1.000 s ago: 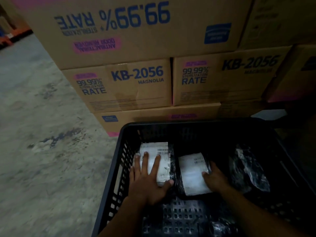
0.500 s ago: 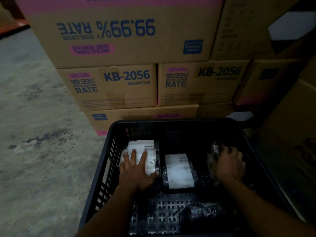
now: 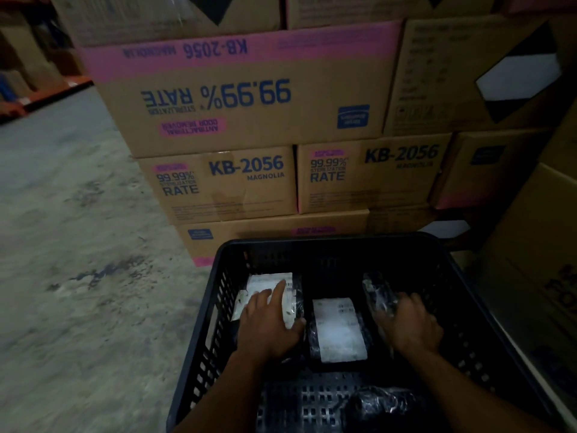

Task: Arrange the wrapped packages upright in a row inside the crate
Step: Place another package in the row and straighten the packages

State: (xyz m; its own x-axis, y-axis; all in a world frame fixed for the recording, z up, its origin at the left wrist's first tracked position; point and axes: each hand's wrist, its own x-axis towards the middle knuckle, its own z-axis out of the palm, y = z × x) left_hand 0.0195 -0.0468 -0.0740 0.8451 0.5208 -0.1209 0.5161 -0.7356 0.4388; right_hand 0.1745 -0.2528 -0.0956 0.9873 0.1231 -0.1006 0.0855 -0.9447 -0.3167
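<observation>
Packages in black crate [image 3: 327, 242]: left hand [image 3: 268, 323] spread flat on labelled package [image 3: 268, 285] at 9 o'clock; right hand [image 3: 406, 323] gripping dark-wrapped package [image 3: 376, 292] at 3 o'clock; third package [image 3: 338, 329] between.

Your right hand [image 3: 407, 325] covers the lower part of the right-hand package [image 3: 377, 293]; you cannot tell its grip. The black-wrapped package [image 3: 379, 404] at lower centre is too dark to read. The crate [image 3: 327, 242] is cut off at the bottom edge.
</observation>
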